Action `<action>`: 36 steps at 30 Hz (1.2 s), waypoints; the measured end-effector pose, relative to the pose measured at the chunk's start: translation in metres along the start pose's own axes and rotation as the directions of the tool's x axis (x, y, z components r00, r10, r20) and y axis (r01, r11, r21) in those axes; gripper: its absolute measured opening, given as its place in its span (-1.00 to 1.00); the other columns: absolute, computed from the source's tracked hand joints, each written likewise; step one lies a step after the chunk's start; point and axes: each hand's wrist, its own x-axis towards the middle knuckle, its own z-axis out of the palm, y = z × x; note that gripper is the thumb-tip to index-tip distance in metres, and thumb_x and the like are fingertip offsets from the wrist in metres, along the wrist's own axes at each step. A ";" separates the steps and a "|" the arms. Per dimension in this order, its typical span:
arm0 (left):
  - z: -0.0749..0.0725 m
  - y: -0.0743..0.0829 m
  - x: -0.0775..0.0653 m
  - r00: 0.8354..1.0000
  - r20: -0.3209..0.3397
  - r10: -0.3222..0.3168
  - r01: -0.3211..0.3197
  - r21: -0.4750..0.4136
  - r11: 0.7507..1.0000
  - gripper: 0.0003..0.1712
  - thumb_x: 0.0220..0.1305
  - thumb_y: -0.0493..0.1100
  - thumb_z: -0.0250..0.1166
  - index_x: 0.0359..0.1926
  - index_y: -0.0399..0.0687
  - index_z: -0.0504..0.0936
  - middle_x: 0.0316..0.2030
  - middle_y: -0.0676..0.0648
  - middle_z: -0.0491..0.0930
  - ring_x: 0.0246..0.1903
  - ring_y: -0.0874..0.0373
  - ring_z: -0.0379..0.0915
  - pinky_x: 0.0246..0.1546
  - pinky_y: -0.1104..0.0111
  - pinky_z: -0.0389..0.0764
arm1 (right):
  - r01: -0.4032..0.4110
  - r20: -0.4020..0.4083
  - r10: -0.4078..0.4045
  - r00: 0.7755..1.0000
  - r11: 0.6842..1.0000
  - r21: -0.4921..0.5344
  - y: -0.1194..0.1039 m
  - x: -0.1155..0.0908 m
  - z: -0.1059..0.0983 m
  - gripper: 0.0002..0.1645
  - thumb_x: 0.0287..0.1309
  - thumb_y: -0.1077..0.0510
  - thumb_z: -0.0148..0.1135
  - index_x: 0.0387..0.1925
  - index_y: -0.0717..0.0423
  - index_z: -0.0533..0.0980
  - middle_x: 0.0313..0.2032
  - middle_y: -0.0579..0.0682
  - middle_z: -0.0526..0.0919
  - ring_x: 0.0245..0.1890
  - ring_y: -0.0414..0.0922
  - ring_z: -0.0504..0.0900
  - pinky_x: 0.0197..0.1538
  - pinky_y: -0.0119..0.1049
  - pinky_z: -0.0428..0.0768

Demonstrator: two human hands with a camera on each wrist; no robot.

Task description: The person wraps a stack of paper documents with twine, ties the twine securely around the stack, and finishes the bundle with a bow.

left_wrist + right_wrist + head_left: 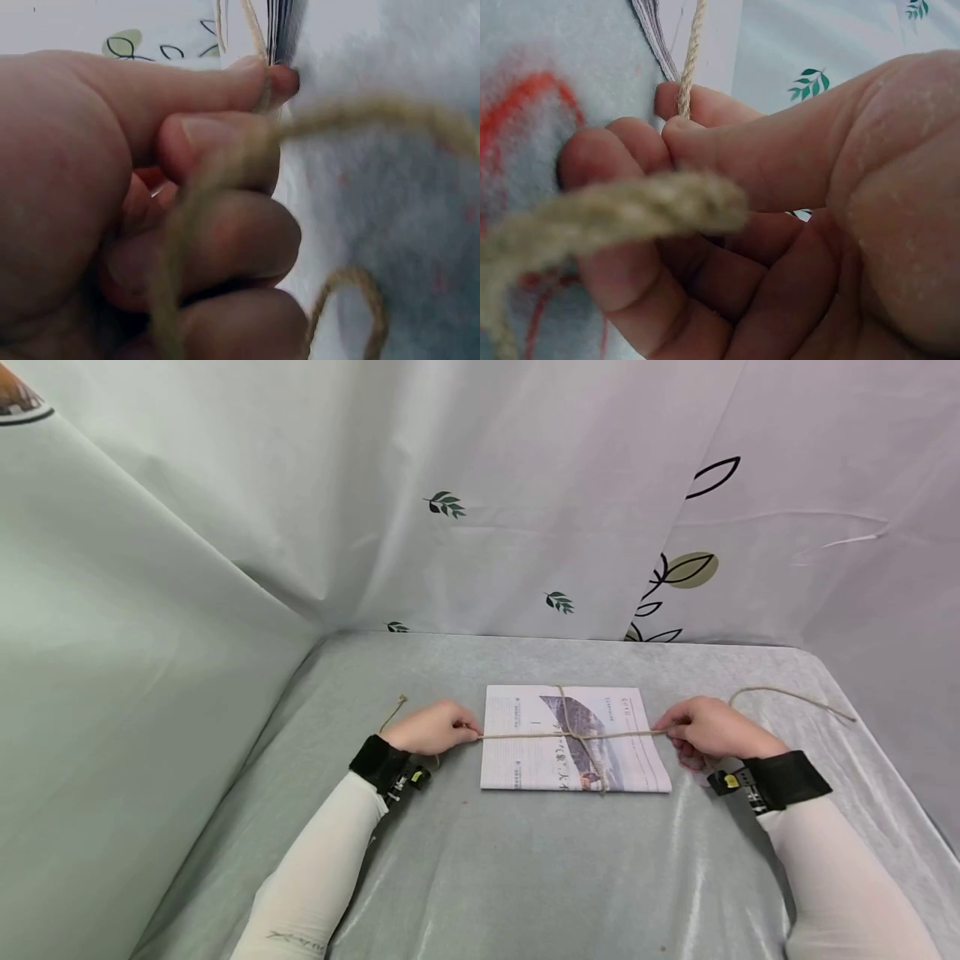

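Note:
A folded stack of newspapers [502,768] lies flat on the table, with twine [525,736] running across it and a second strand crossing it from back to front. The strands meet near the middle of the top sheet. At the left edge of the stack, my left hand [435,727] pinches the twine between thumb and index finger; its loose end loops past the curled fingers in the left wrist view. My right hand [708,727] pinches the other side of the twine [694,52] just off the stack's right edge. Between both hands the twine runs nearly straight.
The table [555,877] is covered in a grey-white sheet. A loose tail of twine [795,695] lies toward the back right, and a short knotted end [401,699] shows behind the left wrist. White curtains [495,560] with leaf prints stand behind the table.

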 end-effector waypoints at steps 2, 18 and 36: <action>0.000 -0.001 -0.001 0.999 -0.027 -0.024 0.024 0.016 1.000 -0.80 0.68 -0.18 0.31 0.00 -0.03 0.87 -0.19 0.07 0.75 -0.36 0.21 0.49 -0.19 0.27 0.55 | 0.001 -0.003 -0.001 1.000 1.000 -0.028 -0.001 0.000 0.000 -0.73 0.62 0.34 0.12 0.01 0.23 0.75 -0.56 0.01 0.62 -0.59 -0.07 0.59 -0.53 -0.20 0.57; 0.015 0.003 0.003 0.991 -0.097 -0.090 0.095 0.043 0.995 -0.75 0.67 -0.22 0.15 0.01 -0.16 0.77 -0.19 -0.04 0.69 -0.34 0.13 0.49 -0.15 0.20 0.57 | -0.037 -0.199 -0.011 0.980 0.971 -0.237 -0.009 0.013 0.011 -0.60 0.46 0.30 -0.03 -0.25 0.16 0.76 -0.28 0.03 0.74 -0.36 -0.07 0.58 -0.22 -0.15 0.52; 0.018 0.010 0.007 0.973 -0.231 -0.014 0.058 0.181 0.982 -0.80 0.61 0.02 0.42 -0.22 0.11 0.84 -0.40 0.15 0.68 -0.50 0.24 0.44 -0.39 0.31 0.47 | 0.053 -0.200 -0.092 0.975 0.980 -0.191 -0.008 0.007 0.012 -0.55 0.66 -0.05 0.28 -0.41 0.07 0.52 -0.63 -0.10 0.35 -0.70 -0.04 0.53 -0.43 -0.17 0.50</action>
